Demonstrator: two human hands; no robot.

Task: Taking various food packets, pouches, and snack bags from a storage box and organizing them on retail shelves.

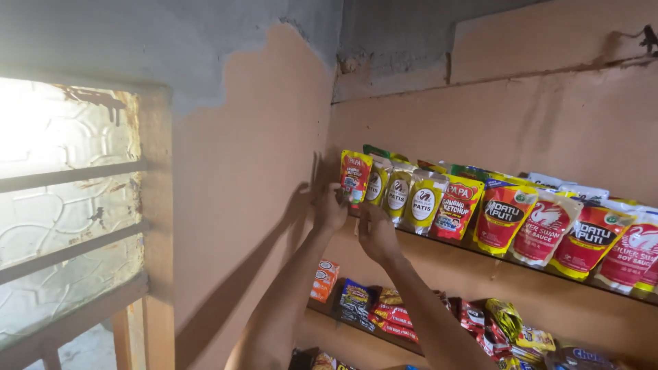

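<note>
Against the orange wall's upper shelf (439, 248), both hands, left hand (332, 207) and right hand (375, 235), grip an upright red-yellow pouch (355, 176), long axis vertical.

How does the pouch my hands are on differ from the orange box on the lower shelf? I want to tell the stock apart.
The red and yellow pouch stands upright at the left end of the upper shelf; the orange box leans at the left end of the lower shelf. The pouch is soft and tall, the box stiff and smaller. The left hand touches the pouch; the right hand is just below it; nothing touches the box.
</note>
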